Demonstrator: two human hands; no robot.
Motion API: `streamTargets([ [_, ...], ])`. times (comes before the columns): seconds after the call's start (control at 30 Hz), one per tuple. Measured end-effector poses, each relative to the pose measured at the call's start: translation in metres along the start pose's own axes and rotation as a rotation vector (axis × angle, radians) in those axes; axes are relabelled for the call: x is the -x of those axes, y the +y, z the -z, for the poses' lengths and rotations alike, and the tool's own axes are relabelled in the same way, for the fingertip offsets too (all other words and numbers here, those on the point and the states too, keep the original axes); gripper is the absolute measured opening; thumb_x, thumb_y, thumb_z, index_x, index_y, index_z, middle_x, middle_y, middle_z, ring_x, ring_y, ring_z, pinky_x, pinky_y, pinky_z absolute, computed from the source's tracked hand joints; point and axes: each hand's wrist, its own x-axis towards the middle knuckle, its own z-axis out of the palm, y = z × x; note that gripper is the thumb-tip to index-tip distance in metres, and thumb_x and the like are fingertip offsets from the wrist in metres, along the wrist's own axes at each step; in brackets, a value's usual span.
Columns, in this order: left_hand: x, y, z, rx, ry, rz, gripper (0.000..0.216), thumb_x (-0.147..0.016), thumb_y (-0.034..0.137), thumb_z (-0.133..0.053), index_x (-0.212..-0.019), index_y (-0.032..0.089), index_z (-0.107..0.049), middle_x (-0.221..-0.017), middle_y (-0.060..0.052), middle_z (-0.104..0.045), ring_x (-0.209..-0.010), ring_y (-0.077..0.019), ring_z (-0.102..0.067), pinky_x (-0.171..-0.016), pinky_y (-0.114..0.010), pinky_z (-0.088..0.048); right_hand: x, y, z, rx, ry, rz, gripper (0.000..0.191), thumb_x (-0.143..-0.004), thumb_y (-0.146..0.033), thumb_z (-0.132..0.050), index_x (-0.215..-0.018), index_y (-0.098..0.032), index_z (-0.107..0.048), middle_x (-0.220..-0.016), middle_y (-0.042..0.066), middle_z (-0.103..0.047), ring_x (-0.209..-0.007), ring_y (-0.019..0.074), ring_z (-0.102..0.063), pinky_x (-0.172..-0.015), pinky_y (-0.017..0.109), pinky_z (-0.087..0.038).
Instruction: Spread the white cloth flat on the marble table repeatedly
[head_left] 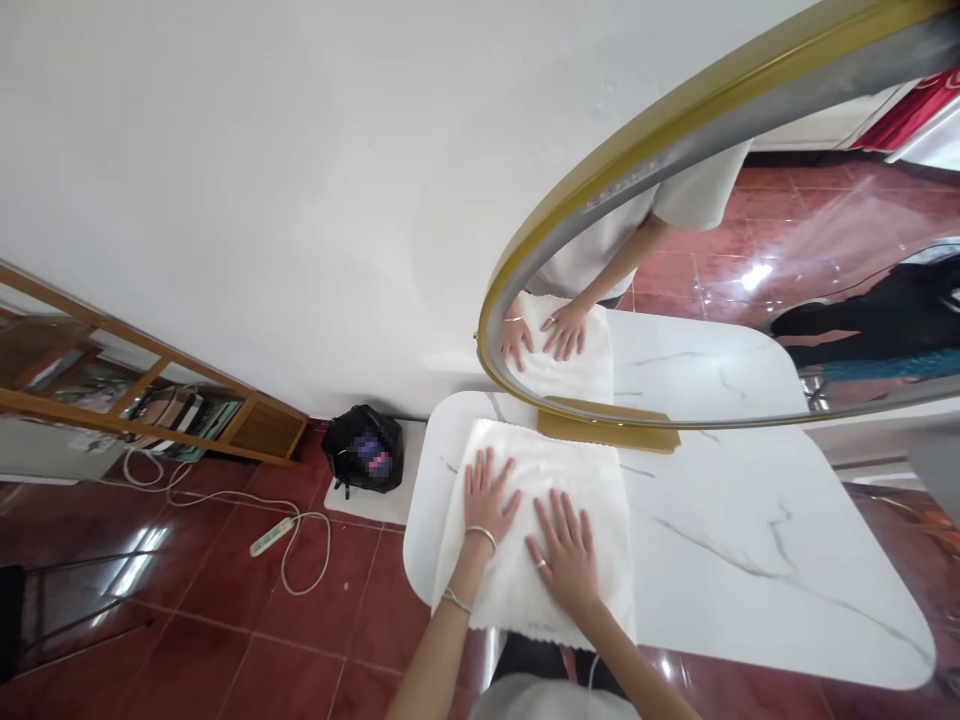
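Observation:
A white towel (555, 600) with a wavy edge lies spread over the left part of a white marble-patterned table (720, 520). My left hand (489, 500) rests flat on the towel's left side, fingers spread and pointing away from me. Two bracelets circle that wrist and forearm. To its right, my right hand (566, 555) also presses flat on the cloth, fingers apart, a ring on one finger. Neither hand grips anything. The towel's near edge hangs at the table's front side.
A gold-framed mirror (525, 250) on a gold base (607, 425) stands at the table's back, reflecting both hands. Left on the red tile floor are a black bag (364, 445), a power strip (271, 537) with its cord, and a wooden shelf (150, 375) against the white wall.

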Motion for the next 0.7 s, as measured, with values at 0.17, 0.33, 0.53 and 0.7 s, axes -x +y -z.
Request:
streamTargets([
  [0.17, -0.001, -0.052, 0.023, -0.073, 0.050, 0.142, 0.054, -0.090, 0.042, -0.047, -0.141, 0.030, -0.038, -0.156, -0.005, -0.020, -0.144, -0.0278, -0.012, -0.115, -0.051, -0.015, -0.041, -0.042, -0.019, -0.059, -0.029, 0.091, 0.062, -0.093, -0.038, -0.040, -0.149, -0.023, -0.018, -0.154, 0.012, -0.019, -0.142, 0.0304, -0.014, -0.110, 0.055, -0.019],
  [0.33, 0.033, -0.083, 0.031, -0.100, 0.107, 0.349, 0.053, -0.091, 0.041, -0.044, -0.142, 0.027, -0.038, -0.156, -0.008, -0.019, -0.143, -0.0279, -0.016, -0.114, -0.048, -0.021, -0.051, -0.074, -0.026, -0.115, -0.073, 0.257, 0.061, -0.094, -0.042, -0.038, -0.149, -0.023, -0.018, -0.155, 0.011, -0.018, -0.142, 0.0290, -0.014, -0.111, 0.053, -0.018],
  [0.53, 0.069, -0.060, 0.020, -0.117, 0.218, 0.414, 0.051, -0.092, 0.034, -0.041, -0.141, 0.019, -0.040, -0.155, -0.013, -0.020, -0.143, -0.0286, -0.011, -0.114, -0.050, -0.019, -0.029, -0.059, -0.014, -0.109, -0.075, 0.398, 0.061, -0.095, -0.042, -0.038, -0.149, -0.023, -0.018, -0.154, 0.009, -0.019, -0.142, 0.0275, -0.016, -0.112, 0.050, -0.019],
  [0.7, 0.069, 0.000, -0.002, -0.080, 0.221, 0.356, 0.053, -0.090, 0.033, -0.042, -0.142, 0.020, -0.038, -0.154, -0.011, -0.023, -0.144, -0.0274, -0.010, -0.114, -0.051, -0.017, -0.008, -0.002, 0.005, -0.067, -0.075, 0.380, 0.062, -0.093, -0.043, -0.041, -0.148, -0.025, -0.019, -0.154, 0.008, -0.020, -0.142, 0.0268, -0.019, -0.111, 0.049, -0.021],
])
